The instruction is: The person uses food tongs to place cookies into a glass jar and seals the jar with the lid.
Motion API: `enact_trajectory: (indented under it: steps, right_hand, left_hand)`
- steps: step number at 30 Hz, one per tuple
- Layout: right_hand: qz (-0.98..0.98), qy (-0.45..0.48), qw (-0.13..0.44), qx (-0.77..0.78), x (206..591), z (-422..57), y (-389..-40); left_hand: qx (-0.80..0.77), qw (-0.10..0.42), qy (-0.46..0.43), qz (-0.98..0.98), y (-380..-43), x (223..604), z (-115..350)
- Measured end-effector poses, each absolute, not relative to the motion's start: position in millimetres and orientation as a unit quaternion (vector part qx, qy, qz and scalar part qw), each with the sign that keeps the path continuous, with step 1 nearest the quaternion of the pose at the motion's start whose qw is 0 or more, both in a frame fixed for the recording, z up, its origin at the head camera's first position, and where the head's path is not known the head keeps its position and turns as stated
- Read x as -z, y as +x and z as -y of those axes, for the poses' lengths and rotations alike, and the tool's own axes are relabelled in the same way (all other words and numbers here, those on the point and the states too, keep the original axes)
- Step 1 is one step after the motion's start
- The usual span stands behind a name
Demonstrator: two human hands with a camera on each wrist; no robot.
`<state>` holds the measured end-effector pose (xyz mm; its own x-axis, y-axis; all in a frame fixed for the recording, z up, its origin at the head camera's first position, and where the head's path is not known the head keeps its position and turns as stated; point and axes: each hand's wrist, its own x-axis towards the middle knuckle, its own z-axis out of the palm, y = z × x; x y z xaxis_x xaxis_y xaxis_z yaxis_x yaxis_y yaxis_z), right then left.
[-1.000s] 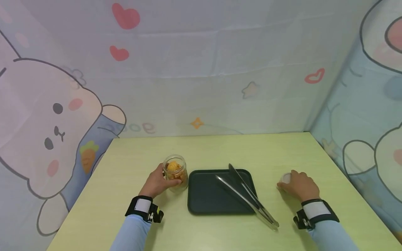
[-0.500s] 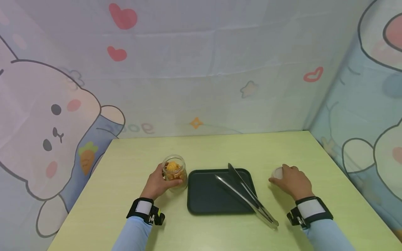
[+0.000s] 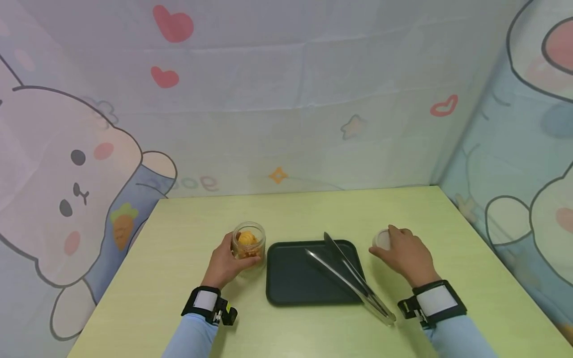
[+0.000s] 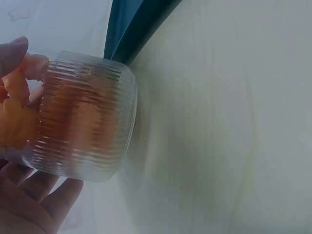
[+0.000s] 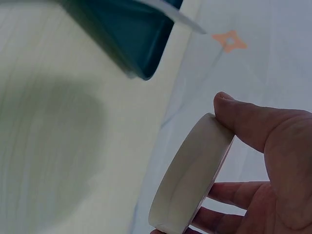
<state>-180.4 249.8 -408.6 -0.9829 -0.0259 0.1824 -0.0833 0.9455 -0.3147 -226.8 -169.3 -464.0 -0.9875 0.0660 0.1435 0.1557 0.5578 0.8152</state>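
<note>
My left hand [image 3: 226, 261] grips an open glass jar [image 3: 248, 246] just left of the dark tray [image 3: 291, 278]. Orange chunks [image 4: 19, 112] fill the jar, and in the left wrist view its ribbed side [image 4: 87, 117] faces the camera, with thumb above and fingers below. Between thumb and fingers, my right hand [image 3: 409, 253] holds a round whitish lid [image 3: 382, 239] by its edge, to the right of the tray. The right wrist view shows this lid [image 5: 192, 175] tilted, raised over the table.
Metal tongs [image 3: 353, 281] lie spread across the tray's right side, their joined end reaching past its front right corner. Behind the pale yellow table [image 3: 313, 214] hangs a printed cloth backdrop [image 3: 250, 124], which also covers both sides.
My right hand has moved left and slightly away from me with the lid, closer to the tray. The left hand stays on the jar in nearly the same place. Tray and tongs keep their places.
</note>
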Motion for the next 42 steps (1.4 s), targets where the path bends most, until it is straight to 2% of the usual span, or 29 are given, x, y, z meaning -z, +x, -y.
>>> enact_trajectory:
  steps: [12,26,37,42]
  right_hand:
    - [0.970,0.054,0.118,-0.205,390,-212,-168]
    - [0.955,0.083,0.112,-0.261,384,-172,-158]
    - [0.938,0.100,0.092,-0.318,385,-148,-156]
    - [0.932,0.105,0.086,-0.337,384,-137,-157]
  left_hand:
    - [0.473,0.101,-0.112,0.868,-221,456,155]
    - [0.411,0.112,-0.176,0.888,-204,438,123]
    - [0.350,0.103,-0.206,0.908,-199,436,104]
    - [0.319,0.115,-0.226,0.913,-197,439,97]
